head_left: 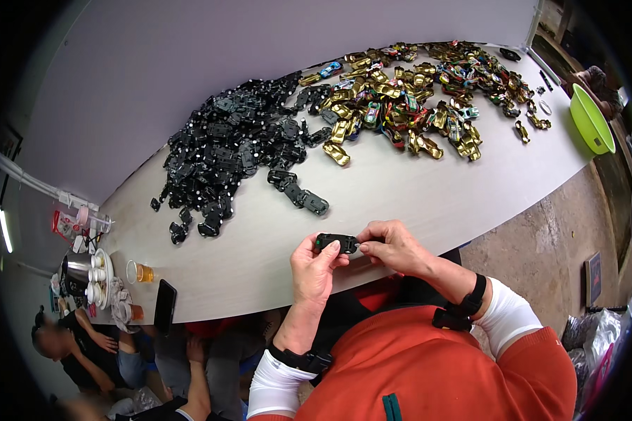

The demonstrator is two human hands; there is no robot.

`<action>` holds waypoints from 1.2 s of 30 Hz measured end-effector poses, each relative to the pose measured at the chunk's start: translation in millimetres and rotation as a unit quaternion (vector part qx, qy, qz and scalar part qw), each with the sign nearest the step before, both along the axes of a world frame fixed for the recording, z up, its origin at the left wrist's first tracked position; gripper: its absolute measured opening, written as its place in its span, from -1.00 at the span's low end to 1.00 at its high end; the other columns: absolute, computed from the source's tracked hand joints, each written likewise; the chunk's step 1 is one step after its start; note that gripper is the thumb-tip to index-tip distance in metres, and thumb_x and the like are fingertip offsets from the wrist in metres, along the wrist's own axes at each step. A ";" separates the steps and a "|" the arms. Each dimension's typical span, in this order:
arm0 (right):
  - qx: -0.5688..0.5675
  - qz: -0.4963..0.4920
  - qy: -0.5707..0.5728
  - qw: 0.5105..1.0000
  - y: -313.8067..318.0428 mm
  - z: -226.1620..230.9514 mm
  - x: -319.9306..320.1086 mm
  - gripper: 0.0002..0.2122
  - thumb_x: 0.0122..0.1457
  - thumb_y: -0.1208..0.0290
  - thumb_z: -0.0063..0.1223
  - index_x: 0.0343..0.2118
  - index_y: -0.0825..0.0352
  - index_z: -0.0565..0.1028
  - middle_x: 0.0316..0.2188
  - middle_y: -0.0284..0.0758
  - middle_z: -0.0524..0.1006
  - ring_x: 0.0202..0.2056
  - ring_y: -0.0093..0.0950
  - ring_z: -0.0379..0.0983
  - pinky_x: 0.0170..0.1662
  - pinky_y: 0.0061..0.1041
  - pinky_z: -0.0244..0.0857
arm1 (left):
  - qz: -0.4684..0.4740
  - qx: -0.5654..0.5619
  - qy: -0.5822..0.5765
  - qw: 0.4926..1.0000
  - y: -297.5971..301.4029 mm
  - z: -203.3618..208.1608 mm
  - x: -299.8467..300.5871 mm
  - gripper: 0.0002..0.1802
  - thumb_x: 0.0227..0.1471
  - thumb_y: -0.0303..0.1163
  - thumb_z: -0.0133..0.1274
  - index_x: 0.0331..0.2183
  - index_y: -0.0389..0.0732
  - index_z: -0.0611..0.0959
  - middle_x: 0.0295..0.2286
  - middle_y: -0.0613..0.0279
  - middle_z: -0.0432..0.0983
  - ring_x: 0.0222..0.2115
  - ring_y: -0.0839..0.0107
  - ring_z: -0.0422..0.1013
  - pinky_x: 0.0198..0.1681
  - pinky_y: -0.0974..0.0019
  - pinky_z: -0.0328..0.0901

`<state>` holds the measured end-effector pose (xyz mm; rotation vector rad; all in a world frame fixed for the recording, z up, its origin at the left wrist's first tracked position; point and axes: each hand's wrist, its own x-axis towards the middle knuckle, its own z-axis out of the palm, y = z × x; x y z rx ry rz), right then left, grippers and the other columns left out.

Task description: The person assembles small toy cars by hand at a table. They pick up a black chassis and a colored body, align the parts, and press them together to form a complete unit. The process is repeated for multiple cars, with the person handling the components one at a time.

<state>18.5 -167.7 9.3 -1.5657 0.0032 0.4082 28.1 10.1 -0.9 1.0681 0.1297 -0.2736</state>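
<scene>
Near the table's front edge, my left hand (pixel 310 272) grips a black toy car base (pixel 336 243), its thumb lying across the near side. A small green spot shows at the left end of the base. My right hand (pixel 395 247) is closed in a pinch at the right end of the base; whatever its fingertips hold is too small to make out. Beyond my hands, a short row of black toy car bases (pixel 298 194) lies apart from a large heap of such bases (pixel 221 140). Right of it spreads a heap of gold and coloured toy car bodies (pixel 407 98).
A black phone (pixel 165 306) lies at the left edge, near a cup of amber drink (pixel 140 272) and a tray (pixel 102 298) with white cups. A green basin (pixel 591 121) stands at the far right end. Other people sit at the lower left. A wall (pixel 260 42) backs the table.
</scene>
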 end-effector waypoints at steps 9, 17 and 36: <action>-0.029 0.065 -0.014 0.997 -37.6 6.7 -1.5 -0.91 0.08 0.58 -0.09 -0.36 0.41 0.44 -0.55 -0.38 0.42 -0.58 -0.63 0.35 -0.49 -0.62 0.29 | -0.197 0.446 -0.526 0.697 7.6 24.8 -61.4 -0.71 -0.31 -0.64 0.10 -0.40 -0.29 0.47 -0.54 0.13 0.35 -0.59 0.27 0.36 -0.61 0.37 0.28; -0.359 -0.069 -0.304 0.880 -23.0 -16.3 105.0 -0.83 -0.05 0.46 0.10 -0.37 0.35 0.41 -0.48 -0.19 0.42 -0.37 -0.26 0.39 -0.33 -0.33 0.28 | -0.411 0.596 -0.379 0.576 -19.1 -67.3 -27.2 -0.58 -0.08 -0.42 0.03 -0.14 -0.33 0.37 -0.18 -0.09 0.35 -0.17 0.17 0.35 -0.10 0.19 0.23; -0.514 -0.066 -0.294 0.803 -16.5 5.6 117.5 -0.70 -0.11 0.38 0.20 -0.35 0.36 0.35 -0.28 -0.12 0.35 -0.33 -0.10 0.40 -0.33 -0.22 0.31 | 0.034 0.321 -0.098 0.941 20.5 -5.6 56.9 -0.78 -0.02 -0.57 -0.01 -0.26 -0.43 0.48 -0.48 0.17 0.44 -0.72 0.60 0.34 -0.79 0.53 0.18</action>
